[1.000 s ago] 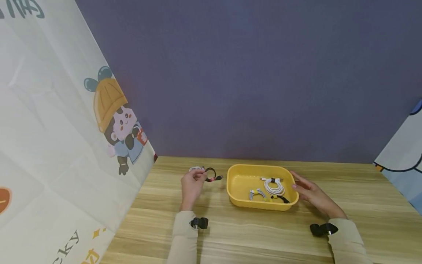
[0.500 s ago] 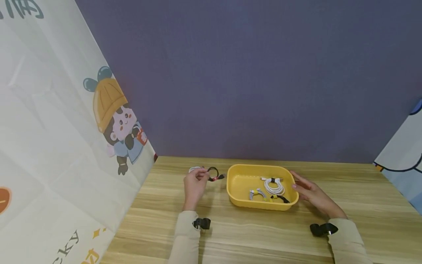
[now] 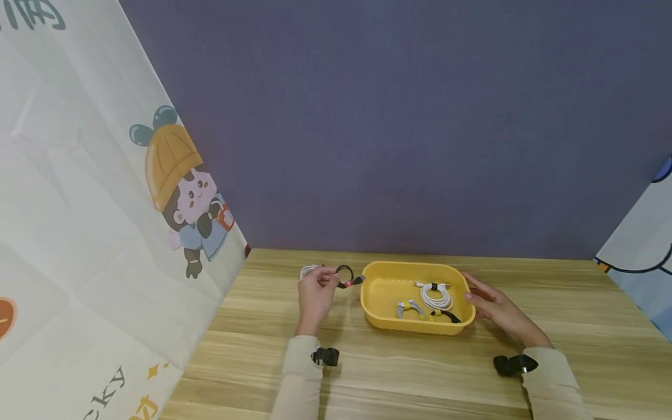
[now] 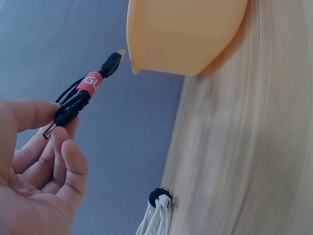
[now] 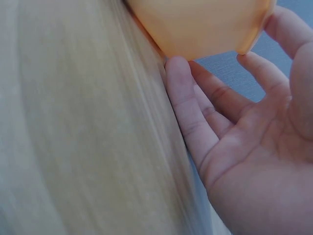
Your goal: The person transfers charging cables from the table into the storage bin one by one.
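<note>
My left hand (image 3: 317,294) pinches a coiled black cable (image 3: 345,274) between thumb and fingers, just left of the yellow bin (image 3: 415,328). In the left wrist view a red tie (image 4: 90,84) binds the black cable; one connector points toward the bin and a metal plug sticks out by the fingers. My right hand (image 3: 501,312) holds the bin's right end, thumb at the rim and fingers along the outer wall. Inside the bin lie a coiled white cable (image 3: 437,298) with a black tie, a grey cable (image 3: 409,309) and a black cable (image 3: 446,315) with yellow ties.
Another white cable (image 4: 157,213) with a black tie lies on the wooden table (image 3: 399,373), partly behind my left hand. A dark blue partition (image 3: 399,128) stands along the table's back edge. A printed white sheet (image 3: 79,204) hangs at the left.
My left hand has moved to the right with the black cable, bringing its connector up to the bin's left rim. The right hand and the bin have stayed in place.
</note>
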`<state>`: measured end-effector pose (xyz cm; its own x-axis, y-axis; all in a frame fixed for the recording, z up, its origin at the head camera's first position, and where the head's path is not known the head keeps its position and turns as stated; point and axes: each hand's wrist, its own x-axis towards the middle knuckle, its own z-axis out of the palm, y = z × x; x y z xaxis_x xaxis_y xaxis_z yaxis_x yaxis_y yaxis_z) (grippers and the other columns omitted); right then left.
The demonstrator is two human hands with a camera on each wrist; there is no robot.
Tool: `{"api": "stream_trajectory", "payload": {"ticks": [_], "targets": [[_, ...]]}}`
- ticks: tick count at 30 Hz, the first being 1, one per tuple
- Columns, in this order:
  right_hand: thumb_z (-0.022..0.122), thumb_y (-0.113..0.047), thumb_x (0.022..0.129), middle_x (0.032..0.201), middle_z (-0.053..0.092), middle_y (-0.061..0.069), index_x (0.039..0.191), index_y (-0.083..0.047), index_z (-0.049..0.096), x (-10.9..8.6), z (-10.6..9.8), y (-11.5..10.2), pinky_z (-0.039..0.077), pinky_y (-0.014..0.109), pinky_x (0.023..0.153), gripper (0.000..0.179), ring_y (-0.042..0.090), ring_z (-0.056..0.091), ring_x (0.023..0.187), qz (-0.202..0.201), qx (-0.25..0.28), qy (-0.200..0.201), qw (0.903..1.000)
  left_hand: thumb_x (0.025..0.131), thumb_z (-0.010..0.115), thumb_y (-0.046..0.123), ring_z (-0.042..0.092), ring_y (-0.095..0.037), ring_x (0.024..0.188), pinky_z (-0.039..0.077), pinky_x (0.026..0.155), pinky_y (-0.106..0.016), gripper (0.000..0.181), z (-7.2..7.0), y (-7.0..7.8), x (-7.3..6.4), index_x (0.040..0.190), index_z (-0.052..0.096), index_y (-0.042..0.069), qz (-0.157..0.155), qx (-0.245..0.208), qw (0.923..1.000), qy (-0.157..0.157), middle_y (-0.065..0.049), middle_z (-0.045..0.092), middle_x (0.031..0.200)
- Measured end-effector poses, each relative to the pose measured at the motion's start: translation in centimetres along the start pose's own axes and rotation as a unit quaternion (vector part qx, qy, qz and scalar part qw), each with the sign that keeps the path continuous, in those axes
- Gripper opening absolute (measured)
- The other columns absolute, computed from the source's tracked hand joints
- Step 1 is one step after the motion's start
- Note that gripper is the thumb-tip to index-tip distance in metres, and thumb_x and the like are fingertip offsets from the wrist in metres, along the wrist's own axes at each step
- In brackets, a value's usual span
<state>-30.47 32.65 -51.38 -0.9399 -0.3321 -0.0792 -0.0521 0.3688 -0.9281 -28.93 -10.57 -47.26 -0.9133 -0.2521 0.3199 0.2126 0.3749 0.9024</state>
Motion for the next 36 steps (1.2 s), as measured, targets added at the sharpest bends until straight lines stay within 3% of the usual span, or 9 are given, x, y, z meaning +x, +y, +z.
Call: {"api": "stream_trajectory", "payload": {"ticks": [16,32,36], "targets": [[0.051,-0.037,0.108,0.169,0.017,0.024,0.166,-0.025,0.017,0.1,0.0,0.0,0.059,0.037,0.095,0.068,-0.023,0.048,0.11,0.003,-0.003,0.006,1.0,0.092,0.074,0.009,0.064,-0.012,0.075,0.054,0.066,-0.024,0.009,1.6,0.8,-0.8,0.1,0.076,0.008,-0.002,-0.012,0.9998,-0.017,-0.006,0.075,0.085],[0.052,-0.038,0.108,0.168,0.017,0.024,0.166,-0.024,0.017,0.0,0.0,0.0,0.059,0.037,0.095,0.069,-0.022,0.049,0.109,0.004,-0.005,0.007,1.0,0.091,0.074,0.009,0.064,-0.008,0.073,0.054,0.066,-0.021,0.006,3.5,1.6,-1.4,0.097,0.076,0.008,0.021,0.01,0.9982,-0.056,-0.005,0.075,0.083],[0.052,-0.039,0.108,0.169,0.018,0.024,0.166,-0.025,0.017,0.0,0.0,0.0,0.059,0.038,0.095,0.069,-0.016,0.051,0.115,0.008,-0.006,0.007,0.9999,0.091,0.074,0.008,0.064,-0.008,0.072,0.054,0.065,-0.021,0.005,3.8,1.6,-1.6,0.096,0.076,0.008,0.033,0.012,0.9974,-0.063,-0.005,0.075,0.083]]}}
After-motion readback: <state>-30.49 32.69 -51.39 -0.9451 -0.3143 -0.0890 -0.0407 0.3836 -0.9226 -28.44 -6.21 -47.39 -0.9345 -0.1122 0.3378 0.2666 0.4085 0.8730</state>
